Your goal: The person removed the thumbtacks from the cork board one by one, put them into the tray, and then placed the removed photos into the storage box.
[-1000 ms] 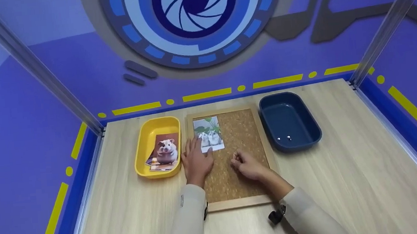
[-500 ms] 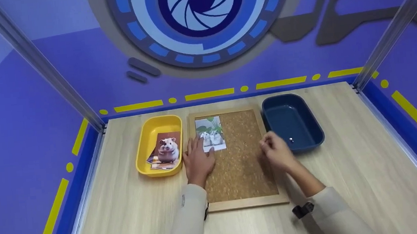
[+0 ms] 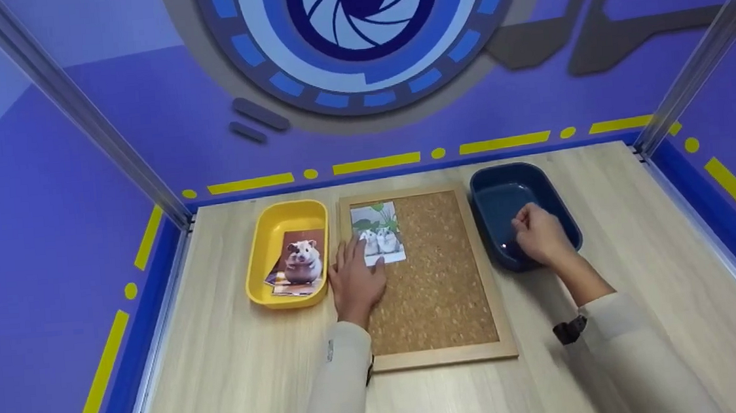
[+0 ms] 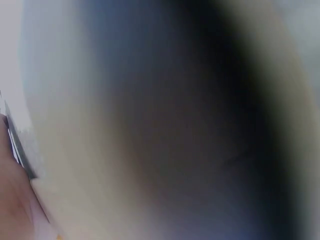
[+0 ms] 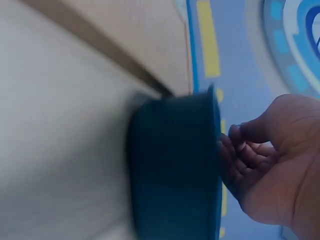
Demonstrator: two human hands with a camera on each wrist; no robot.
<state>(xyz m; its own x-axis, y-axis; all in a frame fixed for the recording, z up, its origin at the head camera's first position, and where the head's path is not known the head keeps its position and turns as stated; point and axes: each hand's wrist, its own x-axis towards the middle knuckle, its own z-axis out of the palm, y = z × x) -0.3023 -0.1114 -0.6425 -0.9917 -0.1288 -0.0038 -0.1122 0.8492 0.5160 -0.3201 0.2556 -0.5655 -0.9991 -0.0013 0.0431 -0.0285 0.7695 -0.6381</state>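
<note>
My left hand (image 3: 358,287) lies flat on the left part of a framed cork board (image 3: 440,293). Its fingers touch the lower left of a photo (image 3: 380,235) of two hamsters, at the board's upper left. Over the dark blue tray (image 3: 495,190) my right hand (image 3: 541,235) hovers with curled fingers, thumb tip near the fingertips. Nothing can be seen between them. One tiny shiny piece (image 3: 504,246) shows in that tray; the hand covers part of the inside. The right wrist view has the curled hand (image 5: 280,170) beside the tray's rim (image 5: 212,150).
To the left of the board stands a yellow tray (image 3: 251,268) holding several photos, a hamster picture (image 3: 303,257) on top. Purple printed walls (image 3: 157,118) enclose the wooden table (image 3: 237,374). Blurred sleeve cloth fills most of the left wrist view.
My right hand has moved from above the cork board rightward to over the blue tray. The left hand stays on the board and photo; the head view has shifted slightly.
</note>
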